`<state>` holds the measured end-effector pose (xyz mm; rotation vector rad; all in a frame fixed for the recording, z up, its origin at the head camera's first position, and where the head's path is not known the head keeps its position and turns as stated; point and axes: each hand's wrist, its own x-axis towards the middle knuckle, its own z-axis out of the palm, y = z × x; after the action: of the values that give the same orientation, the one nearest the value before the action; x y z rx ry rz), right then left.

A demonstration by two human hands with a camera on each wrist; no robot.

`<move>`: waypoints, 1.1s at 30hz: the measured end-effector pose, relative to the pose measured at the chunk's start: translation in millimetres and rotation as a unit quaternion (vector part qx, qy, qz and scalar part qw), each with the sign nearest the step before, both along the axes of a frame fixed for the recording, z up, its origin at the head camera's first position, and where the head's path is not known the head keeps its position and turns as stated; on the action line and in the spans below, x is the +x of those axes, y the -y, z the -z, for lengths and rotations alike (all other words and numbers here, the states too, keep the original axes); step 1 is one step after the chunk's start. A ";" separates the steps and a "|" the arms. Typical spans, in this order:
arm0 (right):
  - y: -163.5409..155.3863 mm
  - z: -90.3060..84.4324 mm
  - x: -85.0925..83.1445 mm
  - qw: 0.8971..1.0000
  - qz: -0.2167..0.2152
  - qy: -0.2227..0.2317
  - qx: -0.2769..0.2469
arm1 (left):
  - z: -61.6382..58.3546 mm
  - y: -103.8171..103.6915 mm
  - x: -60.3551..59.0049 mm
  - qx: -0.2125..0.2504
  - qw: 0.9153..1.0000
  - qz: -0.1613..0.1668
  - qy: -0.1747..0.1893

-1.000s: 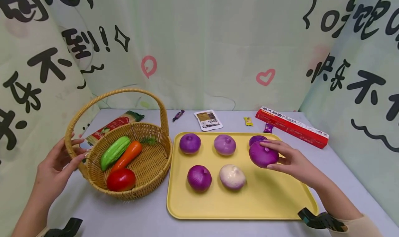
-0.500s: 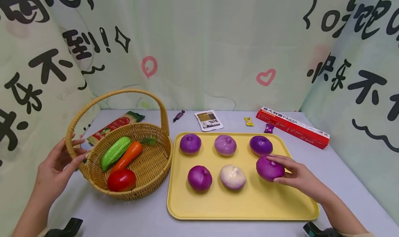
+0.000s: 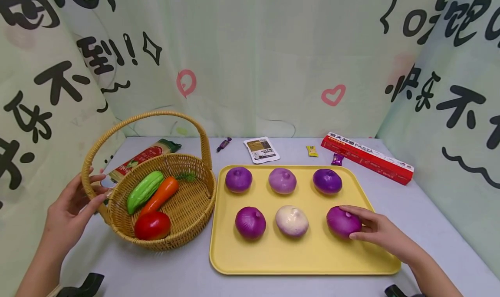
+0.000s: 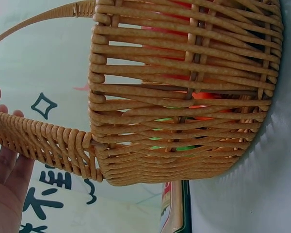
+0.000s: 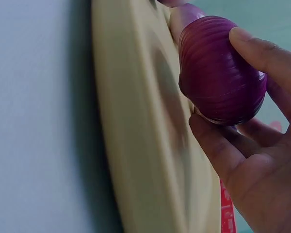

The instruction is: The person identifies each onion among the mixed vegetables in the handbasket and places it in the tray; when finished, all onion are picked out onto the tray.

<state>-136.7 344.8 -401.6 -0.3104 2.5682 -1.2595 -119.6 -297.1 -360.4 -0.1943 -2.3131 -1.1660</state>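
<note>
My right hand [image 3: 375, 230] grips a purple onion [image 3: 343, 222] at the right front of the yellow tray [image 3: 293, 262]. In the right wrist view, thumb and fingers curl round that onion [image 5: 218, 73], close over the tray. My left hand [image 3: 72, 206] holds the base of the wicker basket's handle [image 3: 87, 175] on its left side; in the left wrist view the fingers pass behind the handle [image 4: 43, 143]. Inside the basket [image 3: 195, 232] lie a green ridged gourd [image 3: 145, 192], a carrot [image 3: 159, 196] and a tomato [image 3: 152, 226].
More onions sit on the tray, among them a pale one [image 3: 291, 221] and a dark one [image 3: 327, 181]. Behind it lie a white packet [image 3: 261, 150], wrapped candies [image 3: 311, 151] and a red pasta box [image 3: 367, 158]. A red-green package [image 3: 144, 158] is behind the basket.
My right hand has brought its onion down and toward the front right, from in front of the back-right onion, now uncovered. The left hand stays on the handle.
</note>
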 end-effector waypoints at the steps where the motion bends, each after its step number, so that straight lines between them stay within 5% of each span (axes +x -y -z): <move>1: -0.9 0.9 0.3 1.000 0.002 0.012 -0.003 | 0.1 0.4 -0.1 0.000 1.000 0.002 -0.003; 13: -6.1 1.2 0.2 0.998 -0.008 0.061 0.000 | 2.6 1.5 -2.2 0.003 1.000 -0.003 -0.005; 25: -9.5 -0.3 0.0 0.997 -0.055 0.046 -0.039 | 2.6 0.8 -1.4 0.003 1.000 -0.002 -0.005; 33: -9.4 -0.2 -0.4 0.999 -0.017 0.040 -0.032 | 2.9 1.1 -1.4 0.003 1.000 -0.004 -0.003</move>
<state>-137.2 354.1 -401.4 -0.3074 2.4501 -1.3159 -121.0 -298.2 -363.2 -0.1864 -2.3033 -1.1671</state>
